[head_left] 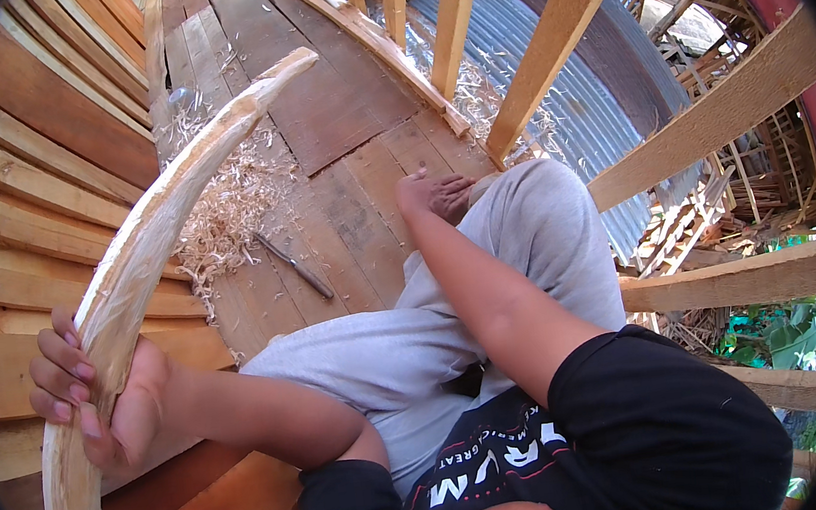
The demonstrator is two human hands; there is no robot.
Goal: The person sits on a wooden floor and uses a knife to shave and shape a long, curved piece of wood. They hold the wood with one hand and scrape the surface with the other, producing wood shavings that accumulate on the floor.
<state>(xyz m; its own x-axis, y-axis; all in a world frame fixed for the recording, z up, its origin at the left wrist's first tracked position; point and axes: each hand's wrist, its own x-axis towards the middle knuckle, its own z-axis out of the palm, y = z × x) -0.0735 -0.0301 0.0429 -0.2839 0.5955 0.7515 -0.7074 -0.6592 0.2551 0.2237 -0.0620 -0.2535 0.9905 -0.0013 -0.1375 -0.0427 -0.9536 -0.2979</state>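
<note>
My left hand [106,390] is wrapped round a long curved piece of pale wood [156,208], roughly shaved along its faces. The wood rises from the lower left edge and bends away toward the far middle. Beyond my bent knee, my right hand [436,194] lies by my lower leg with its fingers stretched out and nothing seen in them; part of it is tucked behind the grey trousers [534,215]. On the plank floor between the wood and my legs is a thin dark rod-like tool [293,265], touched by neither hand.
Curled wood shavings [227,210] are heaped on the plank floor [362,200]. Overlapping planks [31,217] curve up as a wall on my left. Upright and slanting timber ribs [560,41] stand at the right, with corrugated metal sheets [548,68] beyond them.
</note>
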